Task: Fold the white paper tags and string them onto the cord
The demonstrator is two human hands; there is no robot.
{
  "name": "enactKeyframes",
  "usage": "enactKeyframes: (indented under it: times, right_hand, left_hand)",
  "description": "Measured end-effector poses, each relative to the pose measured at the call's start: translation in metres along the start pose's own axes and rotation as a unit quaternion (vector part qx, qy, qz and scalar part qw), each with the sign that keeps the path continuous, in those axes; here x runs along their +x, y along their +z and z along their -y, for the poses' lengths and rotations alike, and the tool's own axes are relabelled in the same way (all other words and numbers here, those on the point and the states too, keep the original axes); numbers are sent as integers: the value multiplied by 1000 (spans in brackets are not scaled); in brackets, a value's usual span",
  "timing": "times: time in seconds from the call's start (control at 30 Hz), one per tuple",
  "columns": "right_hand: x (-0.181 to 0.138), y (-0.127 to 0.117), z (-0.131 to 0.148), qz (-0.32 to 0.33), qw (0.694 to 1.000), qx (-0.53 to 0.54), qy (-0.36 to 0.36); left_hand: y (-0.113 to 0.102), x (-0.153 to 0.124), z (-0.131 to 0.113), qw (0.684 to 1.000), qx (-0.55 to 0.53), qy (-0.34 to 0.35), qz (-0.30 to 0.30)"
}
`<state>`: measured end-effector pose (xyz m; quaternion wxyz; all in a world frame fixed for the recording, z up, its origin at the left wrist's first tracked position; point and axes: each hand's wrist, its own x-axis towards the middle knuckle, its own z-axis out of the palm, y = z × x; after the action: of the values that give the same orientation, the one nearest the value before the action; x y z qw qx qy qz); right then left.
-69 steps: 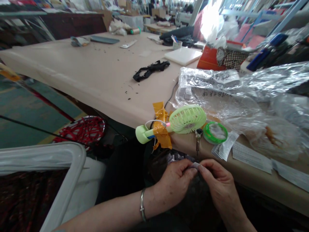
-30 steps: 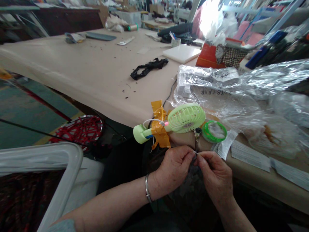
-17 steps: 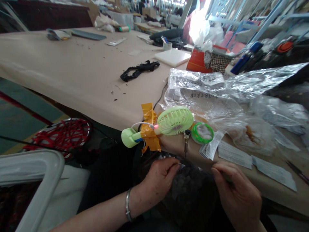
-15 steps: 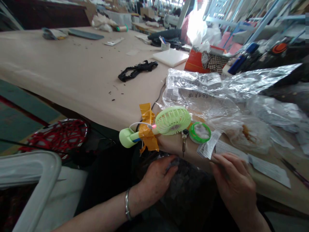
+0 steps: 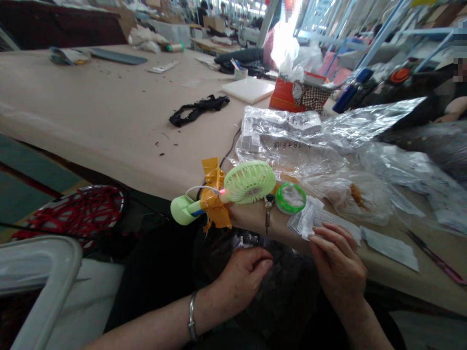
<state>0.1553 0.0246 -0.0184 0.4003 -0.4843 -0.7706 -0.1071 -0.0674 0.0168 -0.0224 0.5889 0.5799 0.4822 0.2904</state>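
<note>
My left hand is closed above my lap, thumb pressed to the curled fingers. A small black-and-white piece shows just beyond its knuckles; whatever lies inside the grip is hidden. At the table's front edge, my right hand has its thumb and fingertips on the end of a small stack of white paper labels. Beside the labels stands a green round tub with white fluffy stuff in it. A thin pointed tool with a metal shaft lies left of the tub. Dark plastic-like material lies below my hands.
A light-green fan is fixed to the table edge with orange tape. Clear plastic bags, printed paper strips and scissors lie to the right. A black fabric loop lies farther back. Another person's arm shows far right.
The view has turned slightly right, so the table things sit farther left. My left hand is lower, with the black-and-white piece now showing beyond it. My right hand stays at the labels.
</note>
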Motion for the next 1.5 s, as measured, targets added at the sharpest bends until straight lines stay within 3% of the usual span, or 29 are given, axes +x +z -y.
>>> enactKeyframes:
  times: [0.13, 0.27, 0.37, 0.53, 0.63, 0.7, 0.8, 1.03, 1.13, 1.3, 1.43, 1.5]
  right_hand:
    - [-3, -7, 7, -6, 999, 33, -6]
    - [-13, -15, 29, 24, 997, 68, -40]
    - [-22, -18, 47, 54, 992, 89, -69]
    - [-24, -23, 43, 76, 991, 78, -74]
    - [-14, -27, 19, 74, 996, -49, 1]
    - [-8, -28, 4, 96, 982, -155, 40]
    - [-7, -26, -6, 132, 965, -223, 40]
    - [-20, -32, -12, 49, 988, -145, 13]
    - [-22, -36, -3, 20, 997, -70, 18]
    - [-25, -27, 38, 69, 991, 97, -57]
    - [-31, -17, 55, 97, 988, 111, -56]
    - [-32, -15, 55, 101, 988, 108, -50]
  left_hand:
    - [15, 4, -14, 982, -168, -81, 44]
    - [32, 11, -22, 889, -418, -150, 111]
    - [40, 18, -29, 842, -502, -171, 99]
    - [43, 22, -33, 867, -452, -203, 55]
    - [42, 18, -31, 886, -394, -233, 69]
    - [41, 16, -28, 894, -365, -251, 69]
    - [42, 14, -24, 898, -350, -262, 54]
    - [43, 14, -23, 894, -354, -268, 56]
    - [43, 15, -28, 884, -365, -285, 57]
    - [47, 14, -32, 852, -453, -256, 46]
    - [48, 10, -30, 840, -484, -244, 2]
    - [47, 8, -29, 842, -484, -239, 7]
